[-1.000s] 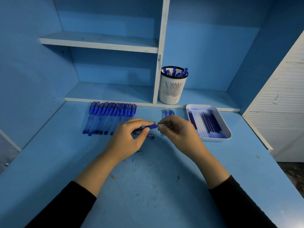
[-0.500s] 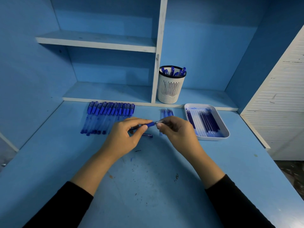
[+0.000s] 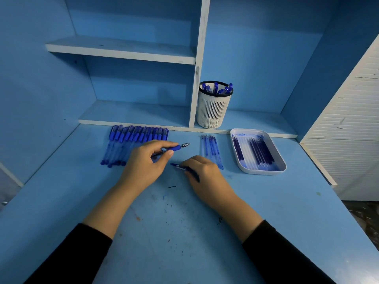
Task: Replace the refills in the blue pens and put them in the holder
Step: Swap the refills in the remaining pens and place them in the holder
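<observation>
Parting from the pen (image 3: 176, 148) they both held half a second ago, the hands now work apart. The left hand (image 3: 147, 162) grips the pen's barrel just above the desk (image 3: 184, 232), its tip bared, while the right hand (image 3: 205, 173) has dropped to the desk and curls its fingers round what looks like the loose cap (image 3: 178, 166). That suggests the refill is seated, leaving only capping and the drop into the holder (image 3: 213, 111) on the shelf behind.

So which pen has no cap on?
The pen in the left hand: its metal tip is bare, while the row of pens and the pens in the holder wear blue caps.
</observation>
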### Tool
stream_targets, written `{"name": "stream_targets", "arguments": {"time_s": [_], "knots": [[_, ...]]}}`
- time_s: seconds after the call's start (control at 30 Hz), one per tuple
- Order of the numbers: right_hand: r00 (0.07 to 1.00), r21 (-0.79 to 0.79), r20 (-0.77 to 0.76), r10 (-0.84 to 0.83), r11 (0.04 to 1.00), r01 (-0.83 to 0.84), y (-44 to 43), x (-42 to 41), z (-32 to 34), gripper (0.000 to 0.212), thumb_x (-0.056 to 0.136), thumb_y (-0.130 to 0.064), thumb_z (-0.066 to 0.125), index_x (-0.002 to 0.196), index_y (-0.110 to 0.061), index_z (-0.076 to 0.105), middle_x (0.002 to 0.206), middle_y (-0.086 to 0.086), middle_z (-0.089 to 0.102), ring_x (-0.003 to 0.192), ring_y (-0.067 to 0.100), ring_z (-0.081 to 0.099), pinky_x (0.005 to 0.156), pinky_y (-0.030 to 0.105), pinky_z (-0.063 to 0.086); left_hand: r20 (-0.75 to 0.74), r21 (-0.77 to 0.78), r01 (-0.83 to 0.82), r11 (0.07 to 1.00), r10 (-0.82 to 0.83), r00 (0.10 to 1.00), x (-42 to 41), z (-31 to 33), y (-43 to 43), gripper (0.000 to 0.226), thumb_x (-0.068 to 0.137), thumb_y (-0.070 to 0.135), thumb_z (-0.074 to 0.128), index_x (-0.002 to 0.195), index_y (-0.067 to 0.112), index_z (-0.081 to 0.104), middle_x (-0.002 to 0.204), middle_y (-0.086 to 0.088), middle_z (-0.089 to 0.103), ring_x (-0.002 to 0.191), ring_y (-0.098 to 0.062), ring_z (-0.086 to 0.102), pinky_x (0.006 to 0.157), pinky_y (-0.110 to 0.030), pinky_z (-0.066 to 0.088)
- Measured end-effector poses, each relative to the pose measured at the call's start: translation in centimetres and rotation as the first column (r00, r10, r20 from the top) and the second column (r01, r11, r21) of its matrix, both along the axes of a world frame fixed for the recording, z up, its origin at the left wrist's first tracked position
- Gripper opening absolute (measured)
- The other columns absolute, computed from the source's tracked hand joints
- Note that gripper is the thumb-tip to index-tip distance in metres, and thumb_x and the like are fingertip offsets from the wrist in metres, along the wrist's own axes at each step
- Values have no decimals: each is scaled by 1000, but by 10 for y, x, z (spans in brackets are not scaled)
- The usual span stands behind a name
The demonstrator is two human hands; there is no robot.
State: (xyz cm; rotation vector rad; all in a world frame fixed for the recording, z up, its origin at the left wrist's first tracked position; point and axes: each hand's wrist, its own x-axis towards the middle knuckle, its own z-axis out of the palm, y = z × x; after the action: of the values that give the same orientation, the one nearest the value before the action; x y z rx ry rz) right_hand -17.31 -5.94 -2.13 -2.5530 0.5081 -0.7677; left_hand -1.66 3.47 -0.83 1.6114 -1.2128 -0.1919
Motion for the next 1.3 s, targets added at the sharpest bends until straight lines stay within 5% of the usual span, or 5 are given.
{"name": "stream_targets", "arguments": {"time_s": [0.17,0.33,0.83,1.3], "knots": [[990,195,87,-112,976,94,-2,-5,8,20,89,-3,57,99,-12,72,94,2,68,81,7,59,74,5,40,20,9,-1,1000,1,1000,-1,-1,1,25,91,9,66,108,27,73,105,17,70,98,-1,64,86,-10,47],[946,468,130,-297,859,206,-17,-17,19,21,91,-6,54,94,-17,72,82,-7,65,61,-4,55,56,7,38,45,23,1,1000,-2,999,1,-2,0,27,91,10,66,108,30,72,106,19,69,100,-3,64,88,-12,48],[953,371,226,-204,922,110,-16,-17,24,17,89,-4,61,98,-13,73,94,-3,66,82,4,64,81,14,50,186,16,76,997,-78,980,-8,-2,-1,23,88,4,69,103,20,74,101,20,65,95,-1,62,85,-10,45],[961,476,224,-159,879,34,-14,-20,26,14,88,-5,65,94,-15,74,80,-10,67,75,7,64,76,19,51,199,-71,94,993,-79,977,-11,-5,-4,28,86,-10,65,100,12,76,92,9,68,88,-4,63,78,-13,48]]}}
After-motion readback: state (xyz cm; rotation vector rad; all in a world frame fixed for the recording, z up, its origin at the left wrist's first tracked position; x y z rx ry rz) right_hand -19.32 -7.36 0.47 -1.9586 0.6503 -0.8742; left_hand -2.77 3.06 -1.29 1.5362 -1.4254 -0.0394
